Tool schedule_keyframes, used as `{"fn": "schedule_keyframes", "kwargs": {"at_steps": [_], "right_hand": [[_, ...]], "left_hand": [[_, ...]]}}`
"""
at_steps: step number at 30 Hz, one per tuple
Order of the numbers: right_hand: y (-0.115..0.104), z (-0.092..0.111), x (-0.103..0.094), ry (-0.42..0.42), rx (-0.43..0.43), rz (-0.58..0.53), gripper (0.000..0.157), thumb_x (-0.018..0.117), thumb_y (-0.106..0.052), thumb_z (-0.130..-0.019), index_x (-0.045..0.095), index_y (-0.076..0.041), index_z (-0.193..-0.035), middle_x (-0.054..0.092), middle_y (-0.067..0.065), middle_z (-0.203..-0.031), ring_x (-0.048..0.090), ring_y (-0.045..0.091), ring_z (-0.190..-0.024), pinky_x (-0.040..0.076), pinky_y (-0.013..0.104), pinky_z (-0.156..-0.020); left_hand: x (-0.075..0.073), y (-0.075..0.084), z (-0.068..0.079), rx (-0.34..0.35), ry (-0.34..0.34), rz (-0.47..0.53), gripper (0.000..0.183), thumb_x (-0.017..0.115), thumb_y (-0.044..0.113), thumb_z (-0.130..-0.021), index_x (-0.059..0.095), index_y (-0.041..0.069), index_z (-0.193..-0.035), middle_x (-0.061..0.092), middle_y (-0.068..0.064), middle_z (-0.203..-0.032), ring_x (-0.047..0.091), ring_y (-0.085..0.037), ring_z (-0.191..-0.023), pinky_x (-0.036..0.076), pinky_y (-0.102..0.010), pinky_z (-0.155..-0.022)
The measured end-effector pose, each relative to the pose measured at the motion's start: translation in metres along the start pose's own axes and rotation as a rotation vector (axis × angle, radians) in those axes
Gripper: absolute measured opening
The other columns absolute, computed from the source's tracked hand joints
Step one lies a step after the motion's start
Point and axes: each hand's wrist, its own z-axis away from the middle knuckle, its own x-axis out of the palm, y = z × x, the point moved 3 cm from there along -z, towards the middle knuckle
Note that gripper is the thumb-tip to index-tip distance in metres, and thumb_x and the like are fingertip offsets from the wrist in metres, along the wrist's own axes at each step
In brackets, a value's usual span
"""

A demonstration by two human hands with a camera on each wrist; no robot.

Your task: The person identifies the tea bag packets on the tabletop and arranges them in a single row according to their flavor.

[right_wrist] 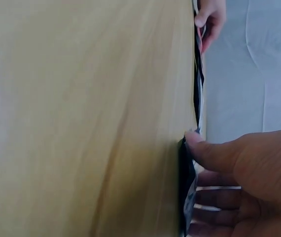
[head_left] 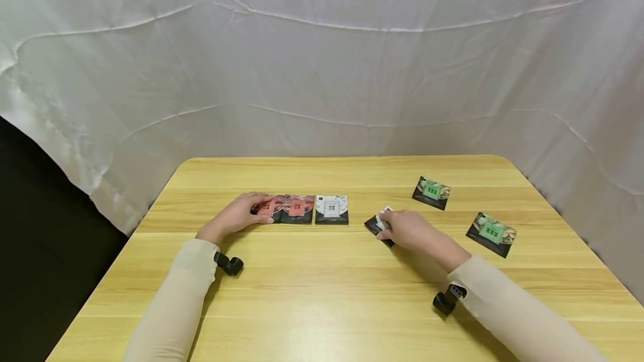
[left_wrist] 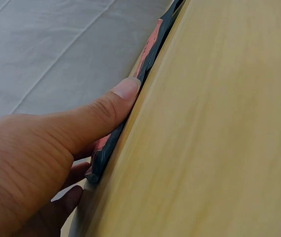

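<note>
Two flat packets with red labels lie side by side, the left one (head_left: 266, 209) partly covered and the right one (head_left: 297, 209) overlapping or touching it. My left hand (head_left: 245, 213) holds the left packet, its thumb (left_wrist: 106, 106) along the near edge and its fingers at the far left side. Just right of the red pair lies a white-labelled packet (head_left: 332, 209). Farther right, my right hand (head_left: 408, 229) grips a second white-labelled packet (head_left: 374, 225), tilted in angle to the row. Its thumb is at the near edge; the palm and fingers hide much of it.
Two green-labelled packets lie at the right, one farther back (head_left: 431, 193) and one closer to the right edge (head_left: 492, 234), both turned askew. The wooden table (head_left: 312, 284) is backed by a pale hanging cloth (head_left: 322, 71).
</note>
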Motion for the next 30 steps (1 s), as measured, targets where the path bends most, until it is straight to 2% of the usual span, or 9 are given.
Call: {"fn": "schedule_keyframes", "kwargs": {"at_steps": [4, 8, 18, 30], "right_hand": [[0.008, -0.005, 0.000, -0.018, -0.020, -0.056, 0.060, 0.066, -0.039, -0.092, 0.054, -0.005, -0.140, 0.051, 0.021, -0.140, 0.055, 0.043, -0.118, 0.047, 0.054, -0.096], [0.013, -0.010, 0.000, -0.020, -0.035, -0.106, 0.057, 0.063, -0.038, -0.094, 0.052, -0.009, -0.142, 0.045, 0.017, -0.146, 0.047, 0.044, -0.127, 0.041, 0.056, -0.103], [0.017, -0.022, 0.002, 0.014, -0.081, -0.171, 0.047, 0.063, -0.030, -0.097, 0.057, -0.011, -0.139, 0.048, 0.016, -0.144, 0.049, 0.043, -0.125, 0.041, 0.056, -0.103], [0.016, -0.038, 0.004, -0.031, -0.073, -0.205, 0.049, 0.063, -0.034, -0.096, 0.055, -0.017, -0.141, 0.045, 0.012, -0.148, 0.044, 0.042, -0.130, 0.035, 0.056, -0.108]], "left_hand": [[0.000, 0.000, 0.000, 0.001, 0.004, 0.002, 0.077, 0.071, 0.049, -0.086, 0.045, 0.011, -0.148, 0.038, -0.021, -0.151, 0.031, -0.044, -0.138, 0.023, -0.060, -0.113], [0.000, 0.000, -0.001, -0.001, 0.001, 0.004, 0.077, 0.070, 0.050, -0.087, 0.045, 0.011, -0.148, 0.037, -0.021, -0.151, 0.030, -0.044, -0.138, 0.023, -0.061, -0.113], [0.000, 0.000, 0.000, -0.001, 0.003, 0.003, 0.076, 0.070, 0.049, -0.087, 0.045, 0.011, -0.148, 0.038, -0.021, -0.151, 0.030, -0.044, -0.138, 0.023, -0.061, -0.113], [-0.001, 0.001, -0.001, -0.001, 0.004, 0.016, 0.076, 0.071, 0.048, -0.086, 0.045, 0.010, -0.148, 0.038, -0.022, -0.150, 0.030, -0.044, -0.138, 0.023, -0.060, -0.113]]}}
